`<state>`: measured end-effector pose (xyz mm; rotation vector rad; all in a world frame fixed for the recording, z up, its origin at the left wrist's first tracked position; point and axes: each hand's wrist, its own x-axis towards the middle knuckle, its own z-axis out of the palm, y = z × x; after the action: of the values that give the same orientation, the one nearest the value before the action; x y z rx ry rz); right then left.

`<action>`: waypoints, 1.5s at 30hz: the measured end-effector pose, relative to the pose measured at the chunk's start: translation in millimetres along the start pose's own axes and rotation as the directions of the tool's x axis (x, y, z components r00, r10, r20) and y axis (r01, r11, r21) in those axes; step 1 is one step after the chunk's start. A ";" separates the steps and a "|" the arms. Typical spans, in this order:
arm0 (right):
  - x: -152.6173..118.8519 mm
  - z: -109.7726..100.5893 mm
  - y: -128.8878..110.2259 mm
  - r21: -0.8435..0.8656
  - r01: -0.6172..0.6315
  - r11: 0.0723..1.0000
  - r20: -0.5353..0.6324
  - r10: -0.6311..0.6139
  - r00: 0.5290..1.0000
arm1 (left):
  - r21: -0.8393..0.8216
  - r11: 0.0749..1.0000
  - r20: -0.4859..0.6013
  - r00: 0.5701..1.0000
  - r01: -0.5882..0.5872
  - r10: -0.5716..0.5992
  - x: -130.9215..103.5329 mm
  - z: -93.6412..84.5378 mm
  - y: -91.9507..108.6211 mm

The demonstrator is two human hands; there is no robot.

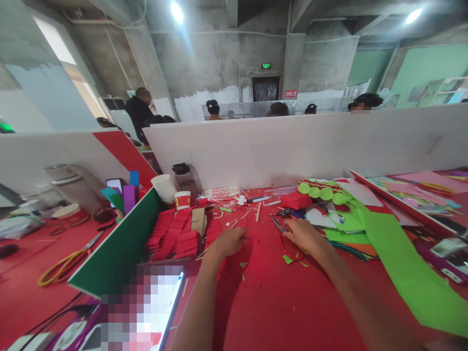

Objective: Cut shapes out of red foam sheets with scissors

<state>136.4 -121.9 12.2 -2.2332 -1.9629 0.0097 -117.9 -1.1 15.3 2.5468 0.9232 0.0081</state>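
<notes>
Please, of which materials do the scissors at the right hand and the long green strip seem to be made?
The scissors: blades probably metal, from their grey colour; the thin red handle looks smooth, perhaps plastic. The long green strip: flat, matt and evenly coloured, perhaps felt or paper; I cannot tell which.
</notes>
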 end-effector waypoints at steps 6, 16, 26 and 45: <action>29.0 10.0 -9.7 0.025 0.161 0.987 -0.080 -0.158 0.984 | 0.026 0.999 -0.024 0.999 -0.025 0.025 1.0 1.7 0.9; 115.8 29.9 -30.3 0.022 0.612 0.791 0.008 -0.612 0.791 | -0.155 0.979 -0.151 0.983 -0.131 0.108 14.8 15.3 -11.7; 125.4 35.0 -13.9 0.164 0.721 0.673 -0.004 -0.730 0.683 | -0.088 0.996 -0.183 0.983 0.014 -0.030 2.5 -4.7 -17.5; 25.0 12.8 -81.7 0.942 0.197 0.272 -0.222 0.066 0.973 | -0.082 0.966 -0.223 0.949 -0.246 0.223 -3.9 -3.4 31.0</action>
<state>57.8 -86.0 12.9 -1.1965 -1.2569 0.7299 -102.6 -23.4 31.2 2.5711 0.6662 0.3979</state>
